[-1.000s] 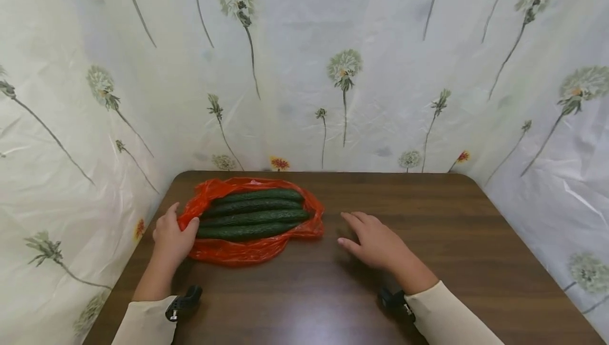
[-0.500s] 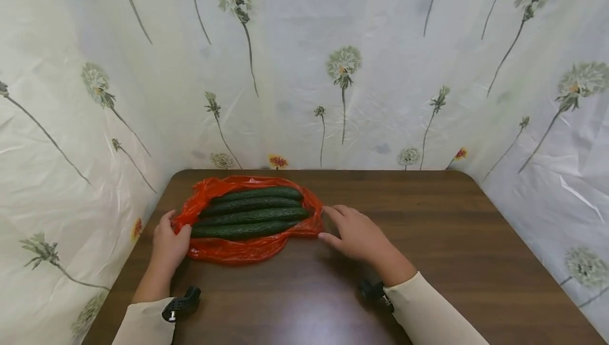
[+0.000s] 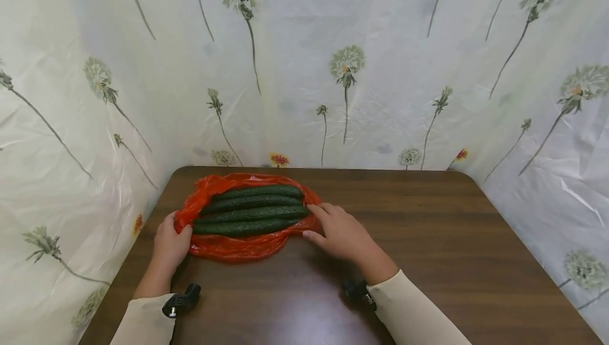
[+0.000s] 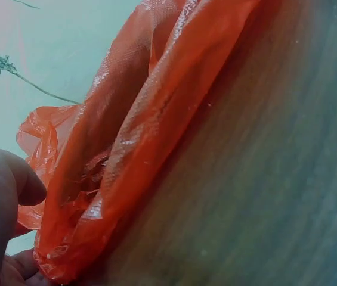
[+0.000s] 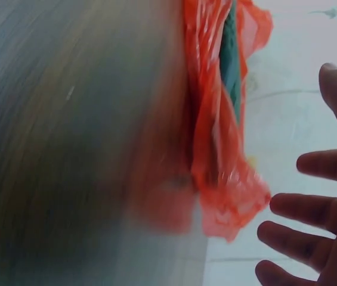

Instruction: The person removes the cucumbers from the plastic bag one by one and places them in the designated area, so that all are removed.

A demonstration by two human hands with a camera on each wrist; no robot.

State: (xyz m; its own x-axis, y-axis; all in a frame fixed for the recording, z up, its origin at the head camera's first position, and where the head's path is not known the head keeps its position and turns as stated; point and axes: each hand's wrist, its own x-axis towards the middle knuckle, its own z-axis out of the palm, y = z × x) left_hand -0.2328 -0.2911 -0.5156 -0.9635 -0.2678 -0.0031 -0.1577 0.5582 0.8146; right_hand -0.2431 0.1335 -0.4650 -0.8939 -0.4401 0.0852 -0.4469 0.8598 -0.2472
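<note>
An opened red plastic bag (image 3: 233,250) lies flat with several dark green cucumbers (image 3: 259,213) side by side in it. At its left end, the left hand (image 3: 170,243) pinches the rim; the left wrist view has the thumb and fingers of this hand (image 4: 0,208) at the gathered red plastic (image 4: 138,137). The right hand (image 3: 343,235) is at the bag's right end, fingertips over the red edge. Its spread, unclenched fingers show in the right wrist view, the hand (image 5: 329,208) beside the bag (image 5: 207,119) and a strip of cucumber (image 5: 230,65).
The brown wooden table (image 3: 428,239) extends to the right and in front of the bag. Behind it and at both sides hangs a pale sheet (image 3: 285,59) printed with dandelions. A black wrist mount (image 3: 183,300) sits at the left sleeve, another (image 3: 357,291) at the right.
The right hand has moved left from the bare table to the bag's right end. The left hand has shifted slightly downward and keeps at the bag's left rim.
</note>
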